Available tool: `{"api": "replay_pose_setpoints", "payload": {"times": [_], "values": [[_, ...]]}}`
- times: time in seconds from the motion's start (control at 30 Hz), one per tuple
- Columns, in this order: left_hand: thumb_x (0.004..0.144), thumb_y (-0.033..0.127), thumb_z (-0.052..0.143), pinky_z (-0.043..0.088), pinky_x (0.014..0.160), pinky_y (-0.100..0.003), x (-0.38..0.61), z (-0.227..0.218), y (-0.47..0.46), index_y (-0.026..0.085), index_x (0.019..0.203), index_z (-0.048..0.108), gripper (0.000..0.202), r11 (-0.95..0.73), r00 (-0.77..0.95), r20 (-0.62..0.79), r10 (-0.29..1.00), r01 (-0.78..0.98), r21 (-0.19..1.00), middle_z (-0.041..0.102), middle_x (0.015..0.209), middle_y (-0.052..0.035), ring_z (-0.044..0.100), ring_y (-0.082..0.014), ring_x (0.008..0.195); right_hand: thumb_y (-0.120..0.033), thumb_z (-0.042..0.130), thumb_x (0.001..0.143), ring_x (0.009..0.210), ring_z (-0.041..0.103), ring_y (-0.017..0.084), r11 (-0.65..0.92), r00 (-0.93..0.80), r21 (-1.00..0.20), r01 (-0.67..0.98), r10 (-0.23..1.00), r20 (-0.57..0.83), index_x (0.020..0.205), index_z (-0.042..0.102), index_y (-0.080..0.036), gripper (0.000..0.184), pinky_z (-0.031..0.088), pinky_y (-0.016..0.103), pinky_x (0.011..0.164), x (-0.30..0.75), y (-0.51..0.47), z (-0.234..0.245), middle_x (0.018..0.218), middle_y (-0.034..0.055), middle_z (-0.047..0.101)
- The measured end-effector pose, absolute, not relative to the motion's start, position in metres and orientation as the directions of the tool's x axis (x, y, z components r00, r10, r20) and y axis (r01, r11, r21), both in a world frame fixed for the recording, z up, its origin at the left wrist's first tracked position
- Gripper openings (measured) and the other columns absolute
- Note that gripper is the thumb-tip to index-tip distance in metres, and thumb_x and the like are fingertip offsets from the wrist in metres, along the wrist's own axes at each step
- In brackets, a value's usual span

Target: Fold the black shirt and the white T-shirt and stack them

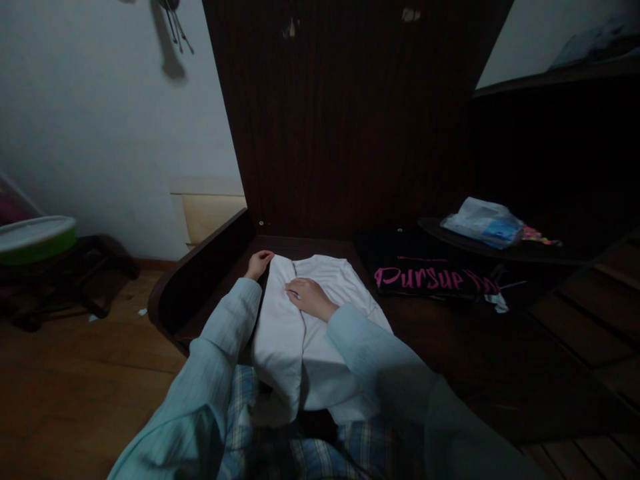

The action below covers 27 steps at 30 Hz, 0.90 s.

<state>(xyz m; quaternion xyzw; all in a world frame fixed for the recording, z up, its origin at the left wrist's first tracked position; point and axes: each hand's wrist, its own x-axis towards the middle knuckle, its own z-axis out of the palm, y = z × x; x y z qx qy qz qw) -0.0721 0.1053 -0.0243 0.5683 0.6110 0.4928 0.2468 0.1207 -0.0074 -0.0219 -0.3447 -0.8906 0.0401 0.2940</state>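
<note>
White cloth (325,373) lies on a dark wooden surface (435,347), straight ahead of the person. Edges: side rail (200,273) curves up on the left, a strip of dark wood between it and the cloth; back panel (360,133) stands upright just beyond the cloth's far end. More dark wood shows to the right, widest toward the near right. Black cloth (425,260) with pink lettering lies flat at the far right, near the white cloth, apart from it.

Long axis runs from the person toward the back panel, near end down over plaid fabric (310,457) at the lap. Folded strip (280,327) along the left side, its edge running the same way; creases on the right part.

Left hand (260,262): fingers narrow, pinching the far left corner. Right hand (310,298): palm down on the cloth, fingers together at the strip's edge; can't tell if it grips fabric.

Containers: white-and-blue plastic packet (485,223) on a small shelf (440,243), far right, contents unclear. Green tub (73,235), pale top, on a dark stool (93,267) at left; contents can't be told.
</note>
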Motion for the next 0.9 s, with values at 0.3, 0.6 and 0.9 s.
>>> {"api": "replay_pose_setpoints", "payload": {"times": [0.3, 0.6, 0.9], "values": [[0.07, 0.025, 0.056, 0.044, 0.074, -0.028, -0.066, -0.019, 0.087, 0.015, 0.088, 0.061, 0.022, -0.098, -0.274, 0.28, 0.92, 0.532, 0.841, 0.066, 0.082, -0.0061, 0.06, -0.0185, 0.08, -0.017, 0.05, 0.081, 0.09, 0.059, 0.015, 0.763, -0.58, -0.274, 0.585, 0.63, 0.516, 0.09, 0.065, -0.02, 0.018, 0.042, 0.026, 0.083, 0.121, -0.006, -0.025, 0.091, 0.004, 0.067], [0.066, 0.016, 0.053, 0.043, 0.069, -0.027, -0.065, -0.017, 0.078, 0.016, 0.084, 0.054, 0.018, -0.073, -0.268, 0.275, 0.923, 0.581, 0.811, 0.062, 0.075, -0.0034, 0.058, -0.0165, 0.073, -0.016, 0.049, 0.082, 0.091, 0.059, 0.015, 0.763, -0.577, -0.282, 0.582, 0.631, 0.519, 0.09, 0.066, -0.02, 0.02, 0.042, 0.026, 0.083, 0.12, -0.006, -0.024, 0.092, 0.0043, 0.067], [0.069, 0.014, 0.041, 0.043, 0.081, -0.026, -0.063, -0.011, 0.074, 0.016, 0.074, 0.062, 0.022, -0.212, -0.131, 0.336, 0.933, 0.553, 0.806, 0.067, 0.085, -0.0036, 0.059, -0.0159, 0.086, -0.017, 0.048, 0.083, 0.091, 0.059, 0.015, 0.756, -0.576, -0.289, 0.587, 0.641, 0.507, 0.092, 0.066, -0.02, 0.021, 0.042, 0.025, 0.083, 0.121, -0.007, -0.024, 0.093, 0.0042, 0.067]]}}
